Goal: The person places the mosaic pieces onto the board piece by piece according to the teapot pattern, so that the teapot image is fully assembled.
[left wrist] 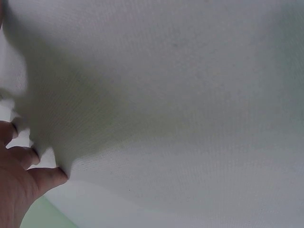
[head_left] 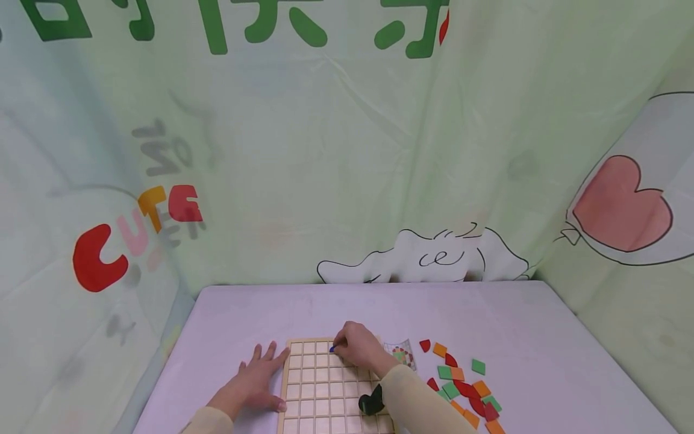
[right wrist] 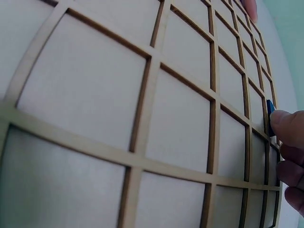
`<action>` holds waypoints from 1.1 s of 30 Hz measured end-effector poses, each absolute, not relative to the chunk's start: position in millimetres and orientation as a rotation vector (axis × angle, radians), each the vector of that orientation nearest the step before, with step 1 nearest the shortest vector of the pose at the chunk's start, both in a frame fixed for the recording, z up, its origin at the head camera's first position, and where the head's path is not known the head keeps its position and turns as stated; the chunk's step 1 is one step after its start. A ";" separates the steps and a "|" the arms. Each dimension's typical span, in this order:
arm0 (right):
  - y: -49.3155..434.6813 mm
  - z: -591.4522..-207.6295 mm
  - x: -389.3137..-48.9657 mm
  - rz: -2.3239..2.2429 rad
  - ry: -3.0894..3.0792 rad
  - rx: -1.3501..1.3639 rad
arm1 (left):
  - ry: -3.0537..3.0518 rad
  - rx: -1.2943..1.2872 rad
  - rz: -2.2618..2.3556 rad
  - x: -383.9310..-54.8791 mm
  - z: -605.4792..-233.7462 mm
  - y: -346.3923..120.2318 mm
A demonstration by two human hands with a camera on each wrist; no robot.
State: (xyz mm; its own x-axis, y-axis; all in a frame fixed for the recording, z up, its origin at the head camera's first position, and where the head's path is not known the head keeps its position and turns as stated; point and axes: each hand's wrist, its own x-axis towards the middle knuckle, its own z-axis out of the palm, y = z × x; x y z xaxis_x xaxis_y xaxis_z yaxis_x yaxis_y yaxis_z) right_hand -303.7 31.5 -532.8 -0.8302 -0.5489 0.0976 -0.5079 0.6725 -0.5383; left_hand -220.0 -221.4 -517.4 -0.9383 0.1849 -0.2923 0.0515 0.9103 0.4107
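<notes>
A wooden grid board (head_left: 321, 408) with raised dividers lies on the table. My right hand (head_left: 358, 345) reaches over its far side and pinches a small flat blue piece (head_left: 332, 349) between thumb and fingers. In the right wrist view the blue piece (right wrist: 270, 116) stands on edge at a divider near the board's far rim, with the thumb on it. My left hand (head_left: 255, 380) spreads its fingers beside the board, a fingertip and the thumb at the left rim. The left wrist view shows that hand (left wrist: 19, 185) with fingertips on the tabletop.
Right of the board lie scattered green squares (head_left: 478, 366), orange squares (head_left: 481, 389) and red curved pieces (head_left: 464, 389), some overlapping. A printed pattern card (head_left: 408, 348) sits partly behind the right forearm. A black wrist camera (head_left: 371, 402) hangs over the board. Printed curtains (head_left: 303, 181) surround the table.
</notes>
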 end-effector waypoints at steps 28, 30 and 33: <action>43.1 -525.5 -298.1 -0.882 2.783 -0.975 | 2.754 0.198 0.594 -220.2 -523.0 -222.6; 44.6 -523.8 -298.3 -0.885 2.787 -0.977 | 2.755 0.201 0.591 -220.2 -522.7 -222.7; 48.2 -520.1 -298.3 -0.905 2.789 -0.975 | 2.757 0.204 0.585 -219.7 -522.0 -223.0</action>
State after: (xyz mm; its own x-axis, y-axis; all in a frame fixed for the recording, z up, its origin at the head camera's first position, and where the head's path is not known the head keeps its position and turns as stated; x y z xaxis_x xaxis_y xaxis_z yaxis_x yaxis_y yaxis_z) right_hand -298.3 48.2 -520.1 -0.7998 -0.5841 0.1382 -0.5539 0.6296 -0.5448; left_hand -219.7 -223.0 -522.0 -0.9405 0.2017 -0.2735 0.0734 0.9064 0.4161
